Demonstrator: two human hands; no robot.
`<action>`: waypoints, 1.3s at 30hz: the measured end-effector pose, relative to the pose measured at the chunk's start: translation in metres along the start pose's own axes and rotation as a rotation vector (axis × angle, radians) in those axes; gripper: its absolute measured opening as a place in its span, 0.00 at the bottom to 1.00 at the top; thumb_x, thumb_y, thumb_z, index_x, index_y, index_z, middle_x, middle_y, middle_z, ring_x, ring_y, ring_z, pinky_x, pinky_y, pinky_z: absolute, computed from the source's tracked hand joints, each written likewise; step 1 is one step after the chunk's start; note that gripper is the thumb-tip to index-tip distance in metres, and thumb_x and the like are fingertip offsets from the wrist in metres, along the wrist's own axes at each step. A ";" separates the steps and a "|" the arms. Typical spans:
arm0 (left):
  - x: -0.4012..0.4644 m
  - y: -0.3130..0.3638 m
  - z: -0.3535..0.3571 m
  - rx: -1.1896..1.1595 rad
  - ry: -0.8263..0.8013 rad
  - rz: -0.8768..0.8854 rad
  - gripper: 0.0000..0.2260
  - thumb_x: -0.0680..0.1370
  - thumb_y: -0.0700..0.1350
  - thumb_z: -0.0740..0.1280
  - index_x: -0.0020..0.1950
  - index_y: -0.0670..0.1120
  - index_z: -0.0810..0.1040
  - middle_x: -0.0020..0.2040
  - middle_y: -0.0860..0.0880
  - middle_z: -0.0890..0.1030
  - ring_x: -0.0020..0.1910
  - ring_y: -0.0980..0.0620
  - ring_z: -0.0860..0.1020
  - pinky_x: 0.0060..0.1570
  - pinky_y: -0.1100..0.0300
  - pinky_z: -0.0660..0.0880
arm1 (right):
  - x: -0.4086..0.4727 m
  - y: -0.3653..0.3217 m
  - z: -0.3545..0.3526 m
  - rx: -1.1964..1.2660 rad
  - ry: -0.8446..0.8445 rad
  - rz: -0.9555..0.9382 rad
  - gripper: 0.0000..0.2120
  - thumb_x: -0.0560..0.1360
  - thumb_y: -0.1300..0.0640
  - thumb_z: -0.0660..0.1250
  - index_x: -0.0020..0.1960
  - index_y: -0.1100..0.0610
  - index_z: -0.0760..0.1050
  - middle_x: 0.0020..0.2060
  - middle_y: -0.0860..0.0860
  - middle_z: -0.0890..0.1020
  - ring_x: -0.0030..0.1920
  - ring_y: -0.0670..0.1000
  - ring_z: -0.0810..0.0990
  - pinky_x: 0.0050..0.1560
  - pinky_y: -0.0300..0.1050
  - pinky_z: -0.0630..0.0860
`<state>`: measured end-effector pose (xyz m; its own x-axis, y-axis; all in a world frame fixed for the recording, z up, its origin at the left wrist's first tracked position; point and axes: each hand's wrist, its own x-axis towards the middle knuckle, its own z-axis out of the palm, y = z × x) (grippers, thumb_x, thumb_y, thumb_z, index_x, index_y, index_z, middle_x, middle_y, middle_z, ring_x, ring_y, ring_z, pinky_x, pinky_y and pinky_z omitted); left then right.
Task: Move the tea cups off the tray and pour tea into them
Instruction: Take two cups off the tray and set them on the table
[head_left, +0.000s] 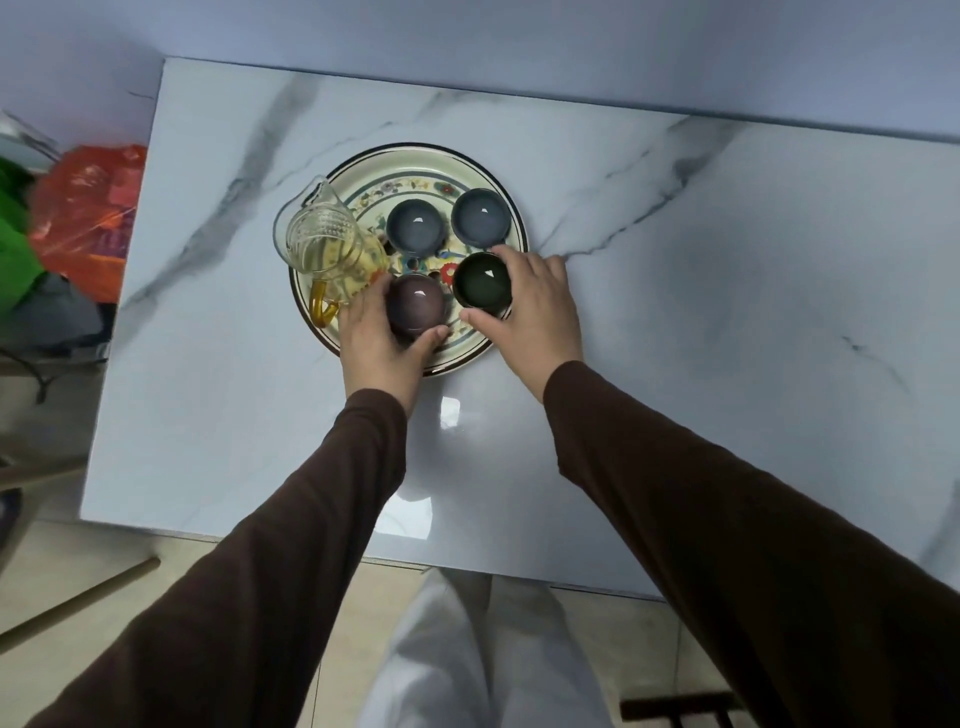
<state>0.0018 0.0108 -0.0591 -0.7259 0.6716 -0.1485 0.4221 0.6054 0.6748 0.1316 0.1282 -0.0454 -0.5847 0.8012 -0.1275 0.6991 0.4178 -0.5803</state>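
on the round floral tray (470, 174) four tea cups stand upright, mouths up: the left hand (376, 332) grasps the purple cup (415, 306) at the near left and the right hand (535, 306) grasps the dark green cup (482, 283) beside it. two blue-grey cups (418, 226) sit on the far side. the glass pitcher (327, 244), on the tray's left edge, points its spout far-left and its amber handle near; bare marble table (727, 312) lies open on the right and near sides.

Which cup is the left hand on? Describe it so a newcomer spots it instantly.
Start at the round floral tray on the marble table; four cups sit on it beside a glass pitcher. The left hand wraps the purple cup at the near-left of the group. It is the only purplish one: its near-right neighbour is dark green, the two far cups blue-grey.
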 end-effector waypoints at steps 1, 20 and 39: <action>-0.002 0.002 -0.001 -0.004 0.006 0.013 0.33 0.67 0.53 0.76 0.69 0.48 0.70 0.66 0.48 0.75 0.66 0.48 0.68 0.64 0.62 0.63 | -0.003 0.000 -0.003 0.028 0.027 0.004 0.33 0.69 0.43 0.74 0.69 0.55 0.70 0.60 0.51 0.78 0.61 0.55 0.70 0.62 0.46 0.69; -0.134 0.101 0.045 -0.040 -0.218 0.368 0.31 0.68 0.54 0.75 0.68 0.48 0.71 0.62 0.51 0.76 0.63 0.49 0.71 0.63 0.59 0.68 | -0.186 0.080 -0.100 0.172 0.353 0.321 0.32 0.69 0.44 0.75 0.69 0.53 0.70 0.59 0.50 0.78 0.61 0.53 0.69 0.56 0.43 0.71; -0.237 0.212 0.175 -0.133 -0.323 0.329 0.30 0.67 0.55 0.75 0.66 0.52 0.72 0.60 0.55 0.75 0.61 0.51 0.71 0.60 0.52 0.73 | -0.278 0.234 -0.198 0.163 0.441 0.473 0.32 0.69 0.42 0.74 0.69 0.51 0.70 0.60 0.49 0.78 0.62 0.52 0.68 0.56 0.45 0.72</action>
<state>0.3582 0.0548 -0.0070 -0.3507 0.9295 -0.1142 0.5128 0.2927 0.8071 0.5393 0.0876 0.0138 0.0169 0.9969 -0.0768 0.7474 -0.0636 -0.6613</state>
